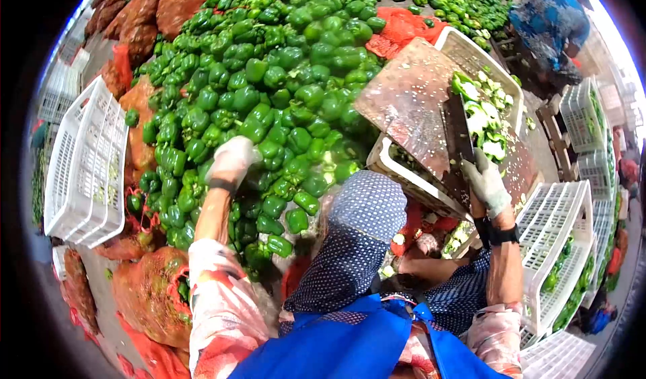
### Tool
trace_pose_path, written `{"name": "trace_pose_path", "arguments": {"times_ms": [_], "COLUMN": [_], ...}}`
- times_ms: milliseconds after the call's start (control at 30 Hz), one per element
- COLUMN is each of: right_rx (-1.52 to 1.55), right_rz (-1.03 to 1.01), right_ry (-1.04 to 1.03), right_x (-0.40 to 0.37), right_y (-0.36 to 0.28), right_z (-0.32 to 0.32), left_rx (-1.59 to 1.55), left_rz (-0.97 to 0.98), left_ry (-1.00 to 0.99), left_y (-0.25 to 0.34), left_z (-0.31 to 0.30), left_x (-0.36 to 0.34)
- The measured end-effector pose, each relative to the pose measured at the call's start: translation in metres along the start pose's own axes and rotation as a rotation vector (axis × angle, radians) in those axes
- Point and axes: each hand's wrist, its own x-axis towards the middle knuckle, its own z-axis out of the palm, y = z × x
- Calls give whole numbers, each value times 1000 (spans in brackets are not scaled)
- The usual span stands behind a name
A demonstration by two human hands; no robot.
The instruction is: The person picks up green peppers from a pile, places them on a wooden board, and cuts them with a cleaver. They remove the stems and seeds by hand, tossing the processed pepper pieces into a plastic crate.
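Clock positions are read from the middle of the head view. Your left hand (232,158), gloved, lies toward 9 o'clock at the near side of the heap of green peppers (256,69), which spreads from about 10 to 1 o'clock. Its fingers are blurred, so you cannot tell whether they pinch a pepper or only touch the heap. Your right hand (490,185), also gloved, is at 3 o'clock, its fingers and thumb curled about the near end of the knife (459,126); the exact grip on the handle is unclear.

The blade stands at 2 o'clock on the cutting board (410,93), with cut peppers (476,120) banked along its far side. Note the points of risk. The board appears to rest over the rims of the far crate (517,103) and the near crate (387,153); uneven downward pressure might tip or slide it. Loose seeds on its surface could let a pepper skid under the edge. The cut pieces near the board's outer side may spill if the blade nudges them outward. A damp glove could slip toward the edge. At the heap, pulling one pepper from low down might set its rounded neighbours rolling toward you, since nothing visible braces them on your side.
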Motion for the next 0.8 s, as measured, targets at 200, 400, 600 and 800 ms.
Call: {"name": "trace_pose_path", "arguments": {"times_ms": [200,400,600,800], "right_rx": [-44,274,327,256], "right_rz": [5,-83,-43,-117], "right_ry": [26,-57,19,-116], "right_x": [0,-28,-68,-64], "right_y": [-4,20,-31,-60], "right_z": [6,24,-6,-31], "left_rx": [-1045,-1354,-1282,-1015], "left_rz": [319,615,810,674], "left_ry": [-13,-203,-370,-269], "left_y": [45,175,252,264], "left_z": [-28,-40,3,33], "left_x": [1,18,43,75]}}
